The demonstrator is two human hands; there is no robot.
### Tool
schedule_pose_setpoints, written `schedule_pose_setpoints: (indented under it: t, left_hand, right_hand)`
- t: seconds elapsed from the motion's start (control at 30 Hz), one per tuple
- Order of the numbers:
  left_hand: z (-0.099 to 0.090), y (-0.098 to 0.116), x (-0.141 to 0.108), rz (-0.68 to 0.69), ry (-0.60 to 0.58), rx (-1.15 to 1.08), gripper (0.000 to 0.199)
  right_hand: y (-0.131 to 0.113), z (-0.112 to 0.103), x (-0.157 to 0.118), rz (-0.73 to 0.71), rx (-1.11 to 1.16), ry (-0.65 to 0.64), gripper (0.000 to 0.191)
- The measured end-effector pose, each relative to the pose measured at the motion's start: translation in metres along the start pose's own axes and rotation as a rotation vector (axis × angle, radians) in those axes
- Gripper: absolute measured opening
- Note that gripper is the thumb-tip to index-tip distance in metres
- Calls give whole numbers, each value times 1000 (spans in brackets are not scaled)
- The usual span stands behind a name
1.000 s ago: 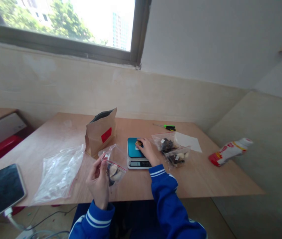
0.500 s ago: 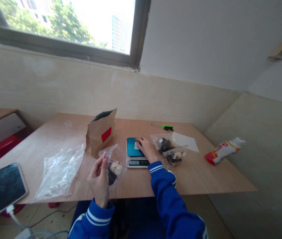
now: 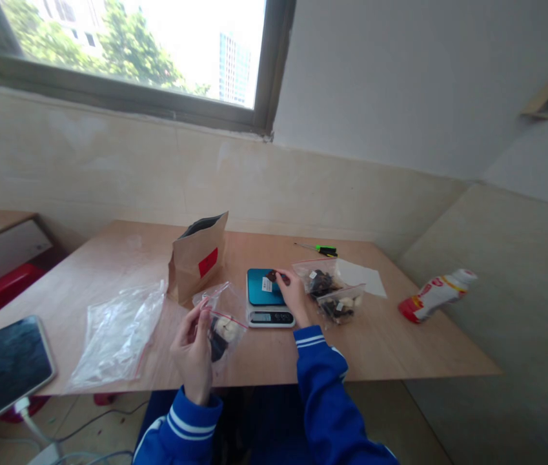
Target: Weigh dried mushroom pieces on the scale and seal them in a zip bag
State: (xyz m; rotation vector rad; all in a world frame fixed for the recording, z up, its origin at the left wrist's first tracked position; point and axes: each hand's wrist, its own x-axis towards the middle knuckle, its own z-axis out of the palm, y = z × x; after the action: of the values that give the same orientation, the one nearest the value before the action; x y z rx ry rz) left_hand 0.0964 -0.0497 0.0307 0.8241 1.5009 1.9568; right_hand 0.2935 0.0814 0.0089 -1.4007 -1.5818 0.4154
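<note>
My left hand (image 3: 192,349) pinches the top edge of a clear zip bag (image 3: 225,334) with a red seal line; dark and pale dried pieces lie inside it. Over the blue plate of a digital kitchen scale (image 3: 255,284), my right hand (image 3: 293,290) is closed on a small dark brown dried piece (image 3: 272,276). A white label (image 3: 266,285) shows on the plate just beneath that piece. Two filled zip bags, one farther back (image 3: 321,280) and one nearer (image 3: 340,306), lie to the right of my right hand.
A brown paper bag (image 3: 191,261) stands open behind my left hand. Empty plastic bags (image 3: 119,336) and a tablet (image 3: 10,365) on a cable lie at left. A screwdriver (image 3: 324,249), white paper (image 3: 365,278) and a bottle (image 3: 433,296) are at right.
My right hand has drawn back a little to the right on the scale, and a dark brown piece now shows in its fingers. My left hand keeps its hold on the bag.
</note>
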Motion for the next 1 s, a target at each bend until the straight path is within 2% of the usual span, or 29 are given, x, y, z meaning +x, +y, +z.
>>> schedule_pose_setpoints:
  t: [0.1,0.2,0.27,0.4,0.47,0.5,0.6,0.67,0.7,0.8,0.83,0.9,1.0]
  left_hand:
    - [1,-2,0,-6,-4,3,41]
    - [2,-3,-1,-20,-11,-5,41]
    - [3,-3,-2,-22,-11,-10,40]
    - [6,-6,-4,-41,5,-109,36]
    - [7,-7,-2,-126,7,-235,35]
    - [7,-8,-1,-178,6,-301,36]
    - [5,-9,4,-288,10,-457,35]
    - [4,-8,6,-316,28,-522,32]
    - [4,-8,6,-325,38,-546,31]
    - [8,-7,1,-334,51,-602,32]
    - [10,-7,-3,-328,35,-609,34]
    - [13,-6,-10,-293,-47,-592,37]
    - [13,-3,-18,-144,-260,-440,39]
  right_hand:
    - [-28,-7,-13,14,131,52,34]
    - [-71,-15,-31,-32,307,67,29]
    - [-100,-18,-45,-115,296,-10,22]
    - [-136,-18,-63,-310,280,-312,22]
    - [-141,-18,-67,-344,319,-416,28]
    - [-141,-20,-68,-341,334,-423,31]
    - [-131,-25,-74,-274,318,-269,34]
    - [-120,-27,-84,-175,305,-182,41]
    - [-115,-26,-90,-115,311,-185,49]
    - [-107,-16,-111,45,383,-314,82]
    - [-108,-12,-117,82,434,-335,88]
    - [-112,-2,-124,153,578,-280,85]
    - [-119,2,-125,227,760,-102,60]
